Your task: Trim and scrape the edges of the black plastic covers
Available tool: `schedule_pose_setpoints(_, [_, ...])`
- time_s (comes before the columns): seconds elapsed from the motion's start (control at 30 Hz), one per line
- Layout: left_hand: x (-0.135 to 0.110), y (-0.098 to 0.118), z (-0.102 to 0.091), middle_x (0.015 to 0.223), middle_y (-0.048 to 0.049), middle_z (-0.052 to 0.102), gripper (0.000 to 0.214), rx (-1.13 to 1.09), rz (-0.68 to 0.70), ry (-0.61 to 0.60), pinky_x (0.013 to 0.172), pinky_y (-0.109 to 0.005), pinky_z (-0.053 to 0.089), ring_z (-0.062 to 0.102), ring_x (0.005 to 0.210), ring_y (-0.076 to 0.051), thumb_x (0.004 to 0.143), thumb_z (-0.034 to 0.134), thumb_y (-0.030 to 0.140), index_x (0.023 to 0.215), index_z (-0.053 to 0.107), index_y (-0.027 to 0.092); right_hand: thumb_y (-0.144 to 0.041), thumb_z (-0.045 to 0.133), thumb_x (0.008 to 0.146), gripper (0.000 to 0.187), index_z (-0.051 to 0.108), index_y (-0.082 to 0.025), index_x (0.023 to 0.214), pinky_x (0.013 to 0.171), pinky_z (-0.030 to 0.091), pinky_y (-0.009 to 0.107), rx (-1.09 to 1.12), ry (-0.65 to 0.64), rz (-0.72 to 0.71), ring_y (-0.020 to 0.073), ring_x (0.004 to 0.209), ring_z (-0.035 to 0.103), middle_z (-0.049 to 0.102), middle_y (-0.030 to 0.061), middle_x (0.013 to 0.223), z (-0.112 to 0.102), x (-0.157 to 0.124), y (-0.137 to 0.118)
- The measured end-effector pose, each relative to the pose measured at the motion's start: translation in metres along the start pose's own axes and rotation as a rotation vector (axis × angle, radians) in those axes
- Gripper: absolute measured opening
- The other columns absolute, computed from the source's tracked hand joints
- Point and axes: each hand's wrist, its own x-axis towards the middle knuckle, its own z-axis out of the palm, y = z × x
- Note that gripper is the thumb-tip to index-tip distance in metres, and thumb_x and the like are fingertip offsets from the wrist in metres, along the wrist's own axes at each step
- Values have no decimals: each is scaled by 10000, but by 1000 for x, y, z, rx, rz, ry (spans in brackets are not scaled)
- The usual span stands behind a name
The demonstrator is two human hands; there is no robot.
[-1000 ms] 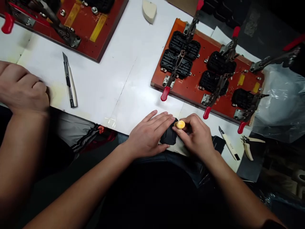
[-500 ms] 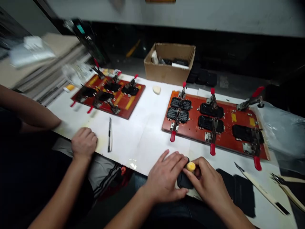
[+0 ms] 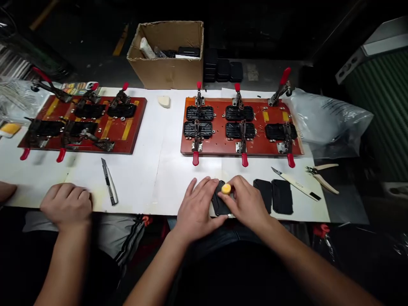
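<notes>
Bench: white-papered table (image 3: 178,170), dark room behind.
Left hand (image 3: 197,208): fingers spread flat, pressing a black plastic part (image 3: 219,204) at the near table edge.
Right hand (image 3: 247,204): fingers pinched on a yellow-tipped tool (image 3: 226,188), tip on the part.
Beyond: red clamp fixture board (image 3: 240,125); craft knife (image 3: 295,183) to the right.
Left side: co-worker's fist (image 3: 66,204), near a utility knife (image 3: 109,187).

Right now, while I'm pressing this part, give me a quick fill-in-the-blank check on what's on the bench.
1. The right hand holds a small ____ piece against the black part.
2. The left hand lies flat on the black part at the table's ____ edge.
3. The red fixture board ahead carries toggle clamps with ____ handles.
4. Behind the board stands an open ____ box.

Missing words: yellow; near; red; cardboard
</notes>
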Motion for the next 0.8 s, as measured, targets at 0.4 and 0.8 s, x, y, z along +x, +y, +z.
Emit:
schedule_pose_setpoints(0.4, [0, -1, 1, 1627, -142, 509, 916, 52, 18, 21, 1346, -546, 164, 415, 1559, -328, 883, 729, 501, 1630, 285, 209, -288, 609, 1023, 103, 525, -232, 1002, 693, 428, 338, -15, 2, -26, 233, 824, 590, 603, 47, 966, -8, 4, 1])
schedule_pose_setpoints(0.8, [0, 3, 2, 1645, -120, 494, 898, -4, 23, 30, 1367, -508, 107, 376, 1575, -314, 880, 736, 485, 1616, 344, 151, -181, 580, 1031, 159, 617, -215, 1182, 784, 499, 346, 60, -126, -268, 233, 919, 642, 644, 61, 1027, -28, -5, 11])
